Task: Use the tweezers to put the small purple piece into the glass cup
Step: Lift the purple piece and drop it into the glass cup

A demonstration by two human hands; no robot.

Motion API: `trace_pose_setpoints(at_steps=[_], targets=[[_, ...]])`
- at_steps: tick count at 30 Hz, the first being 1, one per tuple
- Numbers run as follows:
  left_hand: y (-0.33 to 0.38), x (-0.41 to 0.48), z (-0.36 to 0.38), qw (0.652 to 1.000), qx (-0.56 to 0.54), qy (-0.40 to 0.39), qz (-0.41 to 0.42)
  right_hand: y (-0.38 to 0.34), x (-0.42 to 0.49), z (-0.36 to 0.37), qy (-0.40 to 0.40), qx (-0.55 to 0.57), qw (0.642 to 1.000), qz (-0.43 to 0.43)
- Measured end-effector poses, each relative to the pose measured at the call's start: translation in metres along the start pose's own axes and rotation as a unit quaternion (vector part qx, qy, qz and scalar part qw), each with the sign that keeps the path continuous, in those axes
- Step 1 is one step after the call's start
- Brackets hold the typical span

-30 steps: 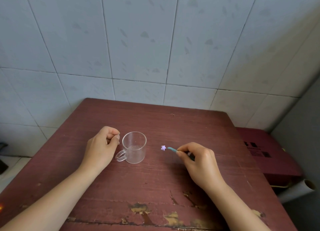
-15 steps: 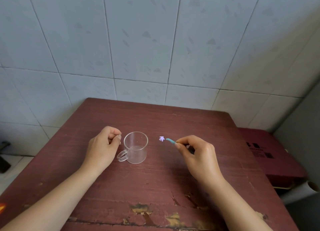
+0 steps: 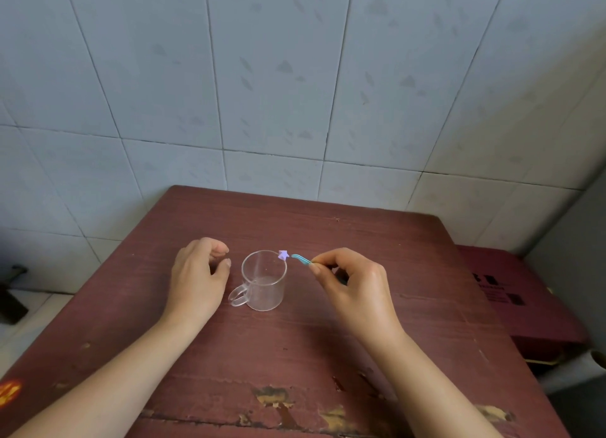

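Tweezers (image 3: 301, 259), pinched in the right hand (image 3: 355, 286), ran toward ten o'clock and gripped the small purple piece (image 3: 283, 254) at the glass cup (image 3: 263, 281) rim's two o'clock edge. Left hand (image 3: 196, 277) rested loosely curled and empty at the cup's nine o'clock on the tabletop (image 3: 328, 339).

One head-worn camera looked forward and down, close over the table (image 3: 328, 339), toward the far tiled wall (image 3: 295, 77).

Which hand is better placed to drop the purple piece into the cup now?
Right. The right hand pinches the tweezers, whose tips hold the purple piece at the glass cup rim. The left hand rests loosely curled beside the cup, holding nothing.
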State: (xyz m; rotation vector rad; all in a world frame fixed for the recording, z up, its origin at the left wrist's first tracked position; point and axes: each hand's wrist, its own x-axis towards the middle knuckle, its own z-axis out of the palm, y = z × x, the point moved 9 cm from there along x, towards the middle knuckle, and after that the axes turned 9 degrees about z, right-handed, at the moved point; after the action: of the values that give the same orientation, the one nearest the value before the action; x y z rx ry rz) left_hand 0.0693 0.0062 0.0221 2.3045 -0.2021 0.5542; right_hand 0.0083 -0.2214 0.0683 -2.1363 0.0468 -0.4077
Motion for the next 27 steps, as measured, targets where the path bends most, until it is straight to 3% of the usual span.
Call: trace_pose_setpoints(at_steps=[12,27], targets=[[-0.003,-0.001,0.017,0.99,0.109,-0.088,0.003,0.0,-0.001,0.014,-0.026,-0.03,0.999,-0.003],[-0.003,-0.001,0.017,0.99,0.11,-0.091,-0.007,-0.002,-0.003,0.016,-0.034,-0.034,0.999,-0.017]])
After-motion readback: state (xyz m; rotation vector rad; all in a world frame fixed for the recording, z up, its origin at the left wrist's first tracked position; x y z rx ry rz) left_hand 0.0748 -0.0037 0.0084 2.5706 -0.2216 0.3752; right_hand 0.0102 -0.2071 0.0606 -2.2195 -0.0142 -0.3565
